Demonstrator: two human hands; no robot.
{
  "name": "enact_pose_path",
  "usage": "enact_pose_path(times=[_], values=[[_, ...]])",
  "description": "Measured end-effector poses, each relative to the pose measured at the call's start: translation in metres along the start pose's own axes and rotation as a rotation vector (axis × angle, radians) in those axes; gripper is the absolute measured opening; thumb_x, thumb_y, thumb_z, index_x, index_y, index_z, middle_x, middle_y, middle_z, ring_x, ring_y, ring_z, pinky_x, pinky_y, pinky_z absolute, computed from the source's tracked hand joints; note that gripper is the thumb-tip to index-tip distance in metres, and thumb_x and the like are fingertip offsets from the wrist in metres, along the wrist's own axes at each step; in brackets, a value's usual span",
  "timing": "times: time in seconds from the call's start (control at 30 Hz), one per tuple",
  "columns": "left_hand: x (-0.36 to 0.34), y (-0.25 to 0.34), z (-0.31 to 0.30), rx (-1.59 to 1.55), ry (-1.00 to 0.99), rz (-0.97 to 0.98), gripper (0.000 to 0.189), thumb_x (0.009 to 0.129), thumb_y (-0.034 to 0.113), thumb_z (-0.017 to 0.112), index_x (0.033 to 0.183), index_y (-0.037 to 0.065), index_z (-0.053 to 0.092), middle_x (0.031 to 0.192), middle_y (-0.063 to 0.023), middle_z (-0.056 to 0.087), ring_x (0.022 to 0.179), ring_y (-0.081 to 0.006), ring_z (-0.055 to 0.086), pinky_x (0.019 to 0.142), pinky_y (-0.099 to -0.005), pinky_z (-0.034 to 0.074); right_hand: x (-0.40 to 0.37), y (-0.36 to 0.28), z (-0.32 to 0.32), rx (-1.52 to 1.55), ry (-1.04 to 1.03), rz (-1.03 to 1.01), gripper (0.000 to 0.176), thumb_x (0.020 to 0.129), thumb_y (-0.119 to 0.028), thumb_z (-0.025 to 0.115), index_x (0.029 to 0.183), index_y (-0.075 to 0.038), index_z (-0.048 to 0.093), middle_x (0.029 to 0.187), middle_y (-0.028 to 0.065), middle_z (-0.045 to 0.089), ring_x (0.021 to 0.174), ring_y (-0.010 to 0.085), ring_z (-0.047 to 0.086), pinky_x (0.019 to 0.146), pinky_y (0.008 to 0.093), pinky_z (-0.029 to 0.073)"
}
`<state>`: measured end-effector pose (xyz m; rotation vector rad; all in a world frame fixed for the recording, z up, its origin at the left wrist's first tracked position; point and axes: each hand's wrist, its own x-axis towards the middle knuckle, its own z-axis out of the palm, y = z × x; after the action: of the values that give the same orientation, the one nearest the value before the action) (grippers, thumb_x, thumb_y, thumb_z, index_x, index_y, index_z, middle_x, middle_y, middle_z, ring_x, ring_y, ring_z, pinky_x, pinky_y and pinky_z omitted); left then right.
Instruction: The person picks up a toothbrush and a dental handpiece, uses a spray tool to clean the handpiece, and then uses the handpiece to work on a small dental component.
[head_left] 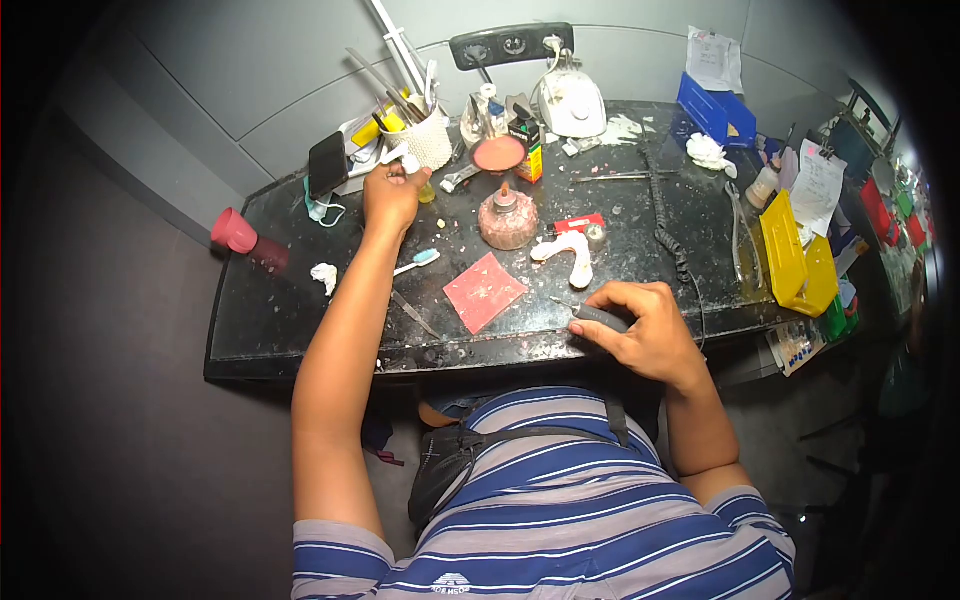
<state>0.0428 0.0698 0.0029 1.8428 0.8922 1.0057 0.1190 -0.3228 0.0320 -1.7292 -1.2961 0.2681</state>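
At the back left, my left hand (pixel 393 200) is closed around a small spray bottle with a white nozzle (pixel 402 156); yellowish liquid shows at its lower end. My right hand (pixel 640 325) grips a dark corded handpiece (pixel 603 319) near the front edge, its thin metal tip pointing left. Just beyond that tip lies a pale pink and white horseshoe-shaped dental piece (pixel 575 262). A square pink wax sheet (pixel 485 292) rests left of the tip. Behind them stands a wax-spattered round burner (pixel 508 222), with a pink disc (pixel 498 153) farther back.
A toothbrush (pixel 420 260) and a flat metal blade (pixel 415 315) lie by my left forearm. A phone (pixel 328 165), a tool-filled pot (pixel 430 140) and a pink cup (pixel 234 231) stand left. Rightward are a coiled cord (pixel 660 205), yellow bin (pixel 795 260) and blue bin (pixel 715 110).
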Motion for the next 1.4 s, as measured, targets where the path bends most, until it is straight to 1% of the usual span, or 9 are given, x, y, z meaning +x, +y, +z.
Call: enact_pose_path(times=[0.17, 0.23, 0.53, 0.87, 1.07, 1.17, 1.23, 1.3, 1.4], values=[[-0.016, 0.01, -0.014, 0.072, -0.056, 0.022, 0.029, 0.082, 0.015, 0.088, 0.096, -0.004, 0.072, 0.08, -0.0068, 0.074, 0.068, -0.0126, 0.065, 0.067, -0.0307, 0.05, -0.001, -0.001, 0.0, 0.006, 0.003, -0.006, 0.025, 0.082, -0.017, 0.086, 0.088, 0.002, 0.071, 0.079, 0.0188, 0.071, 0.07, 0.0331, 0.073, 0.066, 0.0386, 0.055], [-0.025, 0.013, -0.018, 0.003, -0.112, 0.064, 0.025, 0.084, 0.015, 0.086, 0.092, -0.004, 0.073, 0.078, -0.0075, 0.075, 0.068, -0.0119, 0.066, 0.067, -0.0303, 0.051, -0.001, 0.001, 0.001, -0.003, 0.007, -0.025, 0.024, 0.078, -0.011, 0.09, 0.089, 0.002, 0.072, 0.076, 0.0126, 0.072, 0.065, 0.0182, 0.07, 0.062, 0.0311, 0.053], [-0.041, 0.026, -0.022, 0.138, -0.145, 0.09, 0.015, 0.086, 0.012, 0.078, 0.091, -0.002, 0.076, 0.079, -0.0072, 0.077, 0.07, -0.0108, 0.067, 0.067, -0.0302, 0.051, 0.001, 0.002, 0.001, -0.014, 0.02, 0.034, 0.024, 0.082, -0.015, 0.084, 0.092, 0.003, 0.072, 0.082, 0.0191, 0.073, 0.072, 0.0316, 0.074, 0.067, 0.0375, 0.055], [-0.046, 0.024, -0.029, 0.154, -0.242, 0.068, 0.018, 0.089, 0.015, 0.079, 0.084, -0.001, 0.073, 0.073, 0.0031, 0.065, 0.066, -0.0044, 0.051, 0.061, -0.0245, 0.04, 0.004, 0.003, 0.002, -0.031, 0.007, 0.076, 0.024, 0.083, -0.017, 0.084, 0.094, 0.003, 0.074, 0.082, 0.0203, 0.074, 0.071, 0.0297, 0.075, 0.067, 0.0377, 0.055], [-0.051, 0.017, -0.037, 0.018, -0.361, 0.039, 0.034, 0.09, 0.021, 0.083, 0.108, -0.006, 0.071, 0.093, -0.0039, 0.074, 0.079, -0.0064, 0.063, 0.07, -0.0233, 0.049, 0.004, 0.0, 0.001, -0.037, -0.01, 0.098, 0.025, 0.083, -0.017, 0.084, 0.094, 0.003, 0.074, 0.083, 0.0205, 0.074, 0.072, 0.031, 0.075, 0.067, 0.0376, 0.055], [-0.07, 0.036, -0.05, 0.217, -0.25, 0.026, 0.057, 0.089, 0.024, 0.081, 0.129, -0.012, 0.062, 0.121, -0.0201, 0.074, 0.101, -0.0272, 0.073, 0.092, -0.0382, 0.057, 0.002, 0.004, 0.002, -0.048, -0.014, 0.081, 0.026, 0.083, -0.017, 0.084, 0.095, 0.003, 0.073, 0.085, 0.0208, 0.074, 0.075, 0.0322, 0.075, 0.068, 0.0377, 0.055], [-0.107, 0.069, -0.062, 0.692, 0.016, 0.383, 0.059, 0.09, 0.02, 0.079, 0.138, -0.008, 0.06, 0.135, -0.0258, 0.065, 0.124, -0.0399, 0.063, 0.107, -0.0431, 0.05, -0.002, 0.011, 0.007, -0.051, 0.068, -0.119, 0.026, 0.082, -0.015, 0.087, 0.095, 0.004, 0.074, 0.086, 0.018, 0.075, 0.073, 0.0281, 0.074, 0.067, 0.0355, 0.056], [-0.142, 0.085, -0.063, 0.595, 0.013, 0.557, 0.06, 0.09, 0.02, 0.077, 0.141, -0.006, 0.057, 0.142, -0.0268, 0.06, 0.135, -0.0453, 0.053, 0.116, -0.0485, 0.041, -0.007, 0.004, 0.007, -0.076, 0.02, -0.139, 0.026, 0.083, -0.015, 0.087, 0.096, 0.003, 0.074, 0.086, 0.0182, 0.074, 0.074, 0.0314, 0.073, 0.068, 0.037, 0.056], [-0.202, 0.124, -0.063, 0.629, -0.37, 0.921, 0.067, 0.089, 0.023, 0.077, 0.145, -0.003, 0.053, 0.146, -0.0233, 0.058, 0.138, -0.0376, 0.052, 0.119, -0.0517, 0.035, -0.013, -0.014, 0.007, -0.098, -0.079, -0.183, 0.025, 0.085, -0.016, 0.084, 0.099, 0.002, 0.074, 0.087, 0.0184, 0.072, 0.077, 0.037, 0.071, 0.07, 0.0415, 0.056]])
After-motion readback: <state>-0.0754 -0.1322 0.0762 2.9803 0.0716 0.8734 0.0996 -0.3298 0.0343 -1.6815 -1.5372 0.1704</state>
